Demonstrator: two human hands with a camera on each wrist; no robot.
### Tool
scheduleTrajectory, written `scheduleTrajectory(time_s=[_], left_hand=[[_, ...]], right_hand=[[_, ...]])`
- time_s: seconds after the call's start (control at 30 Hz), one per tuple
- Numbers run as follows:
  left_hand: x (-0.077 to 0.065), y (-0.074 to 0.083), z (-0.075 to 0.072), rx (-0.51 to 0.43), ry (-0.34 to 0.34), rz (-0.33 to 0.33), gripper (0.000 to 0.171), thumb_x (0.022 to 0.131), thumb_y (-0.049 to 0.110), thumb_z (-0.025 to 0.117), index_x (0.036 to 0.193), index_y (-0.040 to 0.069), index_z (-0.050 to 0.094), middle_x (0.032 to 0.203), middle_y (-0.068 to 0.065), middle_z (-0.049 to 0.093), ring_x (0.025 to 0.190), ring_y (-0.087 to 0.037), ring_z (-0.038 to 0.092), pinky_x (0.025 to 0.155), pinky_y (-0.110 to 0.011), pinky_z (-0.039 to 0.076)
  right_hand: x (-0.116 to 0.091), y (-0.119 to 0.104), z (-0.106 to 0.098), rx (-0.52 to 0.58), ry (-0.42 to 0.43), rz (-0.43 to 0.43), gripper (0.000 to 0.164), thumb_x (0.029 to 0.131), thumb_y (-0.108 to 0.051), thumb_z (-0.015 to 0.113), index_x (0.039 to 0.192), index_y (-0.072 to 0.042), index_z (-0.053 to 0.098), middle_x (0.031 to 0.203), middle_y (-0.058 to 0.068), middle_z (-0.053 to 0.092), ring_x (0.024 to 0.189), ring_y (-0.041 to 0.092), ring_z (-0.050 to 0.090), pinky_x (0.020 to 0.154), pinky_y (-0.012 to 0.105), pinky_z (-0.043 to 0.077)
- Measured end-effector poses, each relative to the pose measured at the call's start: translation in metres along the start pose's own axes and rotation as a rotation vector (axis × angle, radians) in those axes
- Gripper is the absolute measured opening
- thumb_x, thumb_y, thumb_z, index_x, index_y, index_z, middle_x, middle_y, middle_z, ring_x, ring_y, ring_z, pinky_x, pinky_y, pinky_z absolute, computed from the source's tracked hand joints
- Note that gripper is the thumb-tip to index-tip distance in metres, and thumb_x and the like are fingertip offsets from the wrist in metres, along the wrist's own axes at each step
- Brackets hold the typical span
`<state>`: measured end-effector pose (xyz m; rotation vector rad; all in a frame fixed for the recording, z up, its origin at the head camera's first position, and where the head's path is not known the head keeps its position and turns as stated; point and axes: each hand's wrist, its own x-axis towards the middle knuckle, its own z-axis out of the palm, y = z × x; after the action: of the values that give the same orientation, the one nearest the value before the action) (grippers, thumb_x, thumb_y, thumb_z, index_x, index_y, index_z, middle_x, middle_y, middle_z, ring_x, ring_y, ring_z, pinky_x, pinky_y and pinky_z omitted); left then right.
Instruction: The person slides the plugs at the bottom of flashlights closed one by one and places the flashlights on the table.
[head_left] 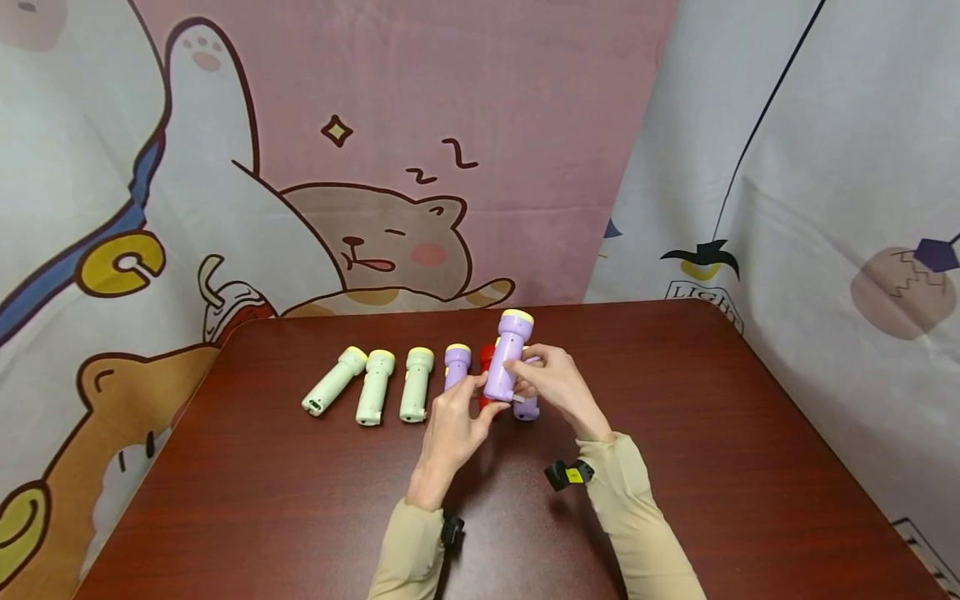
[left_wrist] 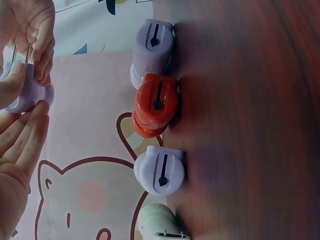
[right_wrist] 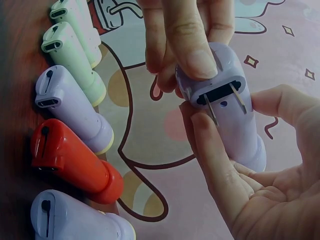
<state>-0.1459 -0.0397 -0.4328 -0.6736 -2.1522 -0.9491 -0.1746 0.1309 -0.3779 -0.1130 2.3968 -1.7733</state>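
Note:
A purple flashlight (head_left: 510,346) with a yellow rim is held up above the table, its head tilted away. Two metal plug prongs (right_wrist: 212,108) stick out of its base in the right wrist view. My right hand (head_left: 561,385) grips the body between thumb and fingers. My left hand (head_left: 452,423) holds the base end, its thumb (right_wrist: 201,64) pressing beside the prong slot. Behind the hands stand a red flashlight (left_wrist: 156,104) and another purple flashlight (left_wrist: 154,45), both partly hidden in the head view. To their left is one more purple flashlight (head_left: 457,363).
Three light green flashlights lie in the row's left part: a slanted green one (head_left: 335,382), a middle green one (head_left: 374,390) and a right green one (head_left: 416,385). The brown table (head_left: 285,500) reaches a cartoon-printed cloth (head_left: 540,167) at its back edge.

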Motion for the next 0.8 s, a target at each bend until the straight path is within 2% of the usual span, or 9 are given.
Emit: scheduleTrajectory(time_s=[0.47, 0.8], left_hand=[[-0.0008, -0.0012, 0.0000, -0.005, 0.000, -0.001, 0.037, 0.073, 0.017, 0.082, 0.100, -0.001, 0.064, 0.088, -0.012, 0.071, 0.075, -0.019, 0.071, 0.067, -0.028, 0.056], [0.0001, -0.0003, -0.0008, -0.013, 0.004, -0.017, 0.030, 0.073, 0.010, 0.081, 0.096, -0.001, 0.065, 0.087, -0.013, 0.072, 0.073, -0.019, 0.071, 0.065, -0.029, 0.056]], right_hand=[[-0.0018, -0.0018, 0.0024, -0.006, 0.005, -0.015, 0.040, 0.088, -0.021, 0.064, 0.111, 0.010, 0.056, 0.088, 0.023, 0.070, 0.062, 0.014, 0.069, 0.065, 0.033, 0.059], [-0.0015, -0.0026, 0.0027, 0.029, -0.019, -0.022, 0.041, 0.088, -0.020, 0.065, 0.114, 0.010, 0.055, 0.093, 0.027, 0.069, 0.064, 0.017, 0.070, 0.073, 0.048, 0.058]])
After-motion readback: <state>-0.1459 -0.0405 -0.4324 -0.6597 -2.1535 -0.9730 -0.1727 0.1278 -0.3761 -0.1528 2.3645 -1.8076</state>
